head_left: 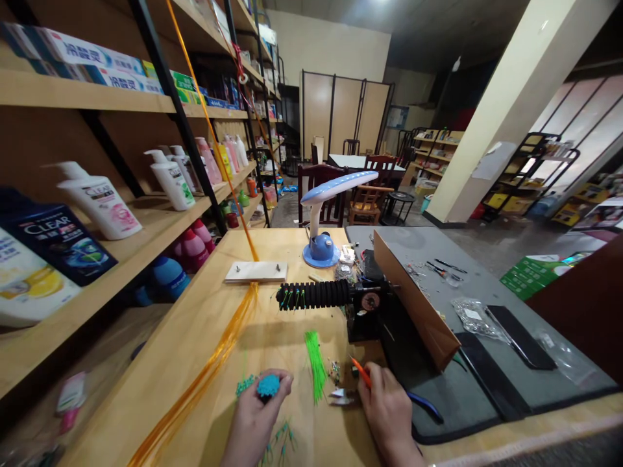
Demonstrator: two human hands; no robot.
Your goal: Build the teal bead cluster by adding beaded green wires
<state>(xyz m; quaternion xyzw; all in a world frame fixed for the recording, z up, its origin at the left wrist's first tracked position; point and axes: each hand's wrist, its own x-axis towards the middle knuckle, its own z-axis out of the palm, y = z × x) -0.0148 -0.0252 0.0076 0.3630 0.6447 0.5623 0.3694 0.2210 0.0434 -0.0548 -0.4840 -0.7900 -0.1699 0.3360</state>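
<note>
My left hand (257,408) is closed around a dark piece with a round, bumpy turquoise top (268,385); its exact kind I cannot make out. My right hand (387,408) grips an orange pen-like tool (361,371) whose thin tip points up and left. Between the hands lie a bundle of bright green strands (315,366), a scatter of tiny beads (333,371) and metal snips (341,397). Small turquoise pieces (244,385) lie beside my left hand, and several green strands with turquoise bits (283,436) below it. Beyond them, a black ribbed roller (316,295) carries several short green strands.
Orange threads (224,350) run through a white clamp plate (256,272) and upward. A blue desk lamp (321,250) stands behind. At right are an upright brown board (413,298), a blue-handled tool (426,407) and a grey mat (516,376). Shelves with bottles (104,201) flank the left.
</note>
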